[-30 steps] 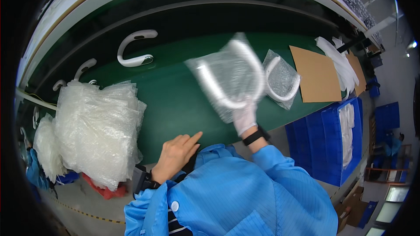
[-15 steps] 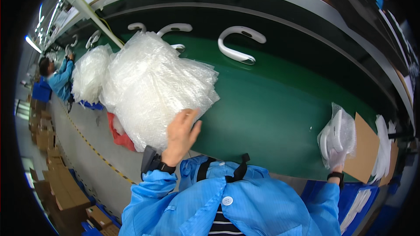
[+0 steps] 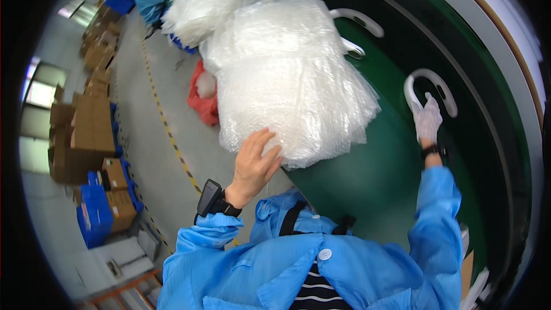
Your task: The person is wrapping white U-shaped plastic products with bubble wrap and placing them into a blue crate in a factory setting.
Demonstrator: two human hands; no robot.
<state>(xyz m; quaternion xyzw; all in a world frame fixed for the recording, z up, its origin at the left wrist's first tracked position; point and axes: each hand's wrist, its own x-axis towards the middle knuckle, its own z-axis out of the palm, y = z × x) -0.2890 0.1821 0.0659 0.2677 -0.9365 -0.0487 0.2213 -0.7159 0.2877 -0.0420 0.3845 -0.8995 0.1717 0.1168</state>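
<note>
Since the earlier frame, the right hand (image 3: 427,117) has moved away from a bagged device to an unbagged white device (image 3: 423,73). At left, the bare left hand (image 3: 253,163) is empty, thumb apart from loosely bent fingers; its fingertips overlap the near edge of a stack of translucent bubble-wrap bags (image 3: 287,80), and firm contact cannot be determined. At the right side of the stack, a second white device (image 3: 372,24) is partly covered by the bags. Farther right, the gloved right hand touches one arm of the unbagged white device; whether the fingers are closed around it cannot be determined. This device lies on the green table (image 3: 373,181), toward the rear. It is C-shaped and glossy, with a dark oval inset on its free right arm.
</note>
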